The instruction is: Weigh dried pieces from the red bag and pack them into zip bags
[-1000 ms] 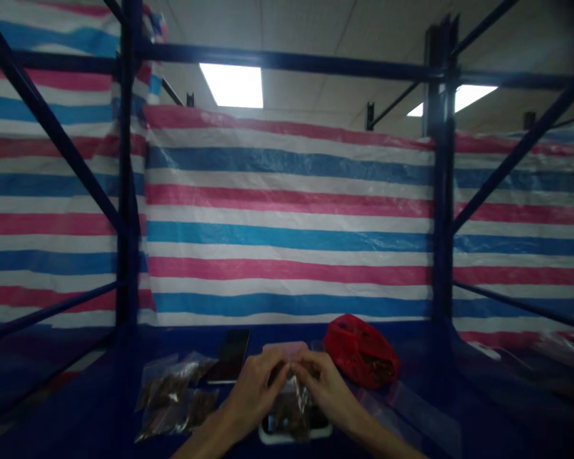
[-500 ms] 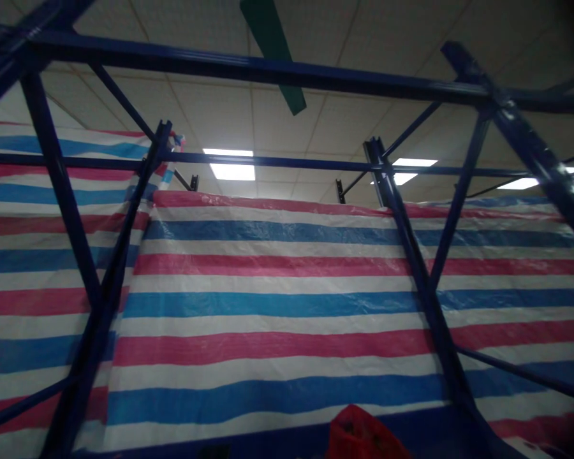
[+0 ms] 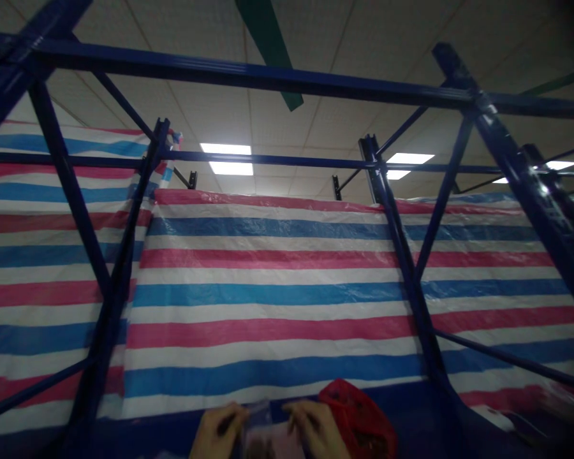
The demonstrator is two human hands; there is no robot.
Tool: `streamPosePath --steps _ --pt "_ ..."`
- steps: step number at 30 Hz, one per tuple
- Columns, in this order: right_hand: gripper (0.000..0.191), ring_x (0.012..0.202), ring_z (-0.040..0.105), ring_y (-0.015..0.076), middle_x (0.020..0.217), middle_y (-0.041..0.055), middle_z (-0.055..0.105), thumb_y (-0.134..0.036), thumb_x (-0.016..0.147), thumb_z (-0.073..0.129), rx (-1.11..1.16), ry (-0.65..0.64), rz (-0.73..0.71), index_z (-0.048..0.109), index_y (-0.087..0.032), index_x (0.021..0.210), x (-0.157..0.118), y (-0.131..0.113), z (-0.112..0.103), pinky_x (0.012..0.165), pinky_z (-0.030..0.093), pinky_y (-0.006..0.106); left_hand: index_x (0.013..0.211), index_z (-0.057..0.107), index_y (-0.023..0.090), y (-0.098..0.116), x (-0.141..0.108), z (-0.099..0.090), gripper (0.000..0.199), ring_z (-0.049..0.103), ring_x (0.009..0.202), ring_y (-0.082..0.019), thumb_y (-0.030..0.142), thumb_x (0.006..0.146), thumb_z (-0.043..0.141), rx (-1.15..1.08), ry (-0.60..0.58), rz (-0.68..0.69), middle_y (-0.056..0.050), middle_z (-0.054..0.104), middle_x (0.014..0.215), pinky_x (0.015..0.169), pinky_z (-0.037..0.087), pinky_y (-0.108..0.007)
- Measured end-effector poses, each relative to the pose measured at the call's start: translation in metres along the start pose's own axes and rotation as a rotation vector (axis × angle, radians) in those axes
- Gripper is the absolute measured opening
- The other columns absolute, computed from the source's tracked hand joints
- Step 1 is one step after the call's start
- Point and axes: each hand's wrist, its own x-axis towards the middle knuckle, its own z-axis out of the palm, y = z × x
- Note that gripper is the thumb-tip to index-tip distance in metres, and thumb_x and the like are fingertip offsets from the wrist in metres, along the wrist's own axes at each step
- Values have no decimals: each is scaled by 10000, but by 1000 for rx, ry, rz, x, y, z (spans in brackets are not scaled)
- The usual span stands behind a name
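Note:
At the bottom edge of the head view, my left hand (image 3: 219,431) pinches the left side of a clear plastic bag (image 3: 261,417). My right hand (image 3: 317,428) is closed at the bag's upper right side, its fingers bent inward. Something pinkish and brown shows through the bag, too dim to make out. Just right of my right hand lies a red mesh-like bundle (image 3: 358,421) with darker bits inside.
A blue metal rack frame (image 3: 249,73) spans the view, with slanted posts left and right. Behind it hangs a striped red, white and blue sheet (image 3: 268,293). A white object (image 3: 492,417) with a thin cable sits at the lower right.
Both hands and the clear bag have come into view at the bottom. The view has tilted slightly down, so more of the red bundle shows.

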Motion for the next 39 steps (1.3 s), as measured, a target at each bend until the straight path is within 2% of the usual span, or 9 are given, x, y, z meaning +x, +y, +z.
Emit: streamPosePath --steps 5,9,12,16,20,24,28,33,39 --pt "500 901 668 243 970 104 732 -559 1011 463 -106 180 -68 762 -186 1157 6 21 -25 851 526 348 828 668 174 -19 22 -42 499 713 843 -258 665 757 725 -472 299 -82 -83 736 860 757 580 -339" --pt "431 958 668 242 1096 123 716 -460 1019 465 -136 233 -113 721 -184 1229 10 33 -33 904 524 369 977 547 224 -38 29 -67 601 579 464 -163 699 668 746 -505 437 -243 40 612 601 476 483 -266" --pt "402 923 658 231 1061 114 702 -399 1022 454 -157 222 -132 695 -175 1253 11 39 -32 888 526 368 998 531 226 -52 25 -79 641 389 318 -121 735 655 716 -376 421 -309 109 443 442 368 337 -220" --pt "382 847 623 214 1038 102 675 -329 1013 442 -180 175 -147 654 -169 1288 10 44 -29 838 516 361 973 564 196 -70 18 -100 585 409 349 -112 696 709 714 -139 367 -362 93 466 472 384 320 -213" --pt "384 857 606 215 1045 94 657 -258 985 440 -209 125 -160 637 -182 1305 9 46 -29 848 502 372 953 598 156 -81 14 -124 341 549 527 -115 490 926 665 149 256 -402 43 579 648 546 482 -252" --pt "393 869 608 219 1020 99 649 -188 939 429 -257 109 -156 650 -164 1264 9 42 -33 847 502 376 888 633 135 -76 8 -137 270 629 771 -148 390 976 653 445 108 -392 -12 642 836 760 551 -328" --pt "366 880 619 217 1026 115 652 -145 935 404 -317 34 -127 690 -136 1163 9 39 -36 843 497 366 940 658 137 -50 4 -128 205 642 811 -169 335 980 628 668 -68 -330 -28 672 874 808 532 -349" --pt "324 840 621 204 982 94 664 -127 911 434 -322 5 -111 737 -151 1026 9 32 -39 836 485 341 1070 690 174 -8 14 -92 222 682 925 -230 205 958 501 891 -200 -177 -109 738 963 792 447 -303" --pt "375 884 657 225 920 117 710 -92 813 371 -530 174 79 741 -134 863 27 16 -92 845 485 328 1155 683 188 6 14 -51 301 710 886 -259 256 989 441 989 -244 -55 -110 755 916 737 416 -301"
